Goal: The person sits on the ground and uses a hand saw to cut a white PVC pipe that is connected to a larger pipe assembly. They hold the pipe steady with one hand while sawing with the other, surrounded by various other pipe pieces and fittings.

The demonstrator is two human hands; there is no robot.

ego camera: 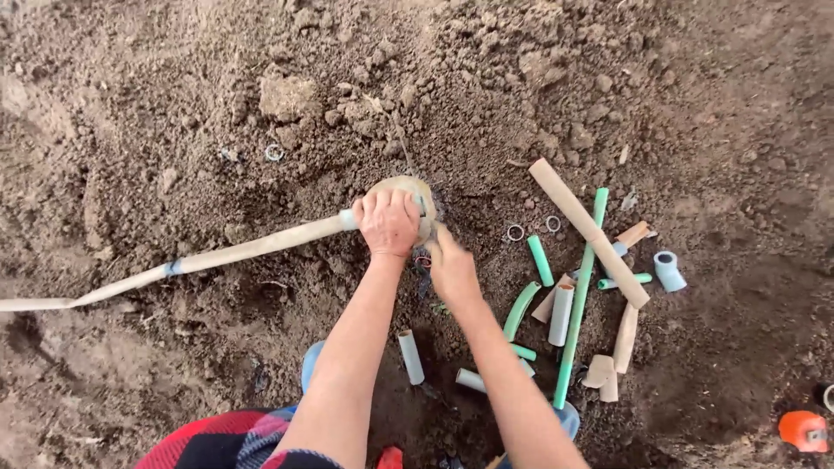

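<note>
Where soil opens, left hand on fitting

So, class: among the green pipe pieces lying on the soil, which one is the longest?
The long straight green pipe, running from beside the tan pipe down towards the person's knee. The other green pieces, like the short one and the curved one, are mere stubs.

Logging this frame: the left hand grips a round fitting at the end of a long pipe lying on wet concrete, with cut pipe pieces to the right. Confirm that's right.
Not quite. The head view shows loose brown soil, not wet concrete. The rest stands: the left hand grips the round fitting at the end of the long pipe, with cut pipe pieces to the right.
</note>
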